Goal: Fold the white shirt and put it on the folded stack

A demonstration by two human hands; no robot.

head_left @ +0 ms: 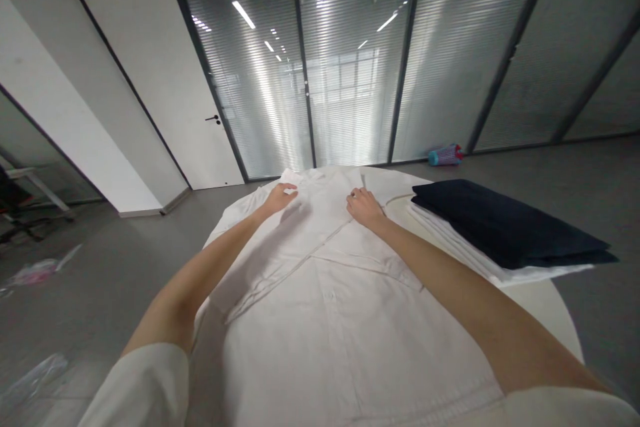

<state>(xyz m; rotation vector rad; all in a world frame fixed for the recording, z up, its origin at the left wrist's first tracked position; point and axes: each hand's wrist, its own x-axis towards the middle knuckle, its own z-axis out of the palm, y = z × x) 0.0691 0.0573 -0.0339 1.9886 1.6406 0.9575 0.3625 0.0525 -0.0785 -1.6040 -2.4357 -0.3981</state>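
Note:
A white button shirt (330, 293) lies spread over a round white table (545, 303), collar end away from me. My left hand (279, 199) rests on the shirt's far left part, its fingers closed on a fold of the white cloth near the collar. My right hand (364, 205) lies on the far right part of the shirt with fingers curled down onto the fabric, pinching it near the placket. Both arms reach out across the shirt.
A folded stack with a dark navy garment (505, 223) on top of white ones (465, 247) sits on the table's right side. A coloured bottle (445, 155) lies on the floor by the glass wall. Plastic wrappers (35, 272) lie on the floor, left.

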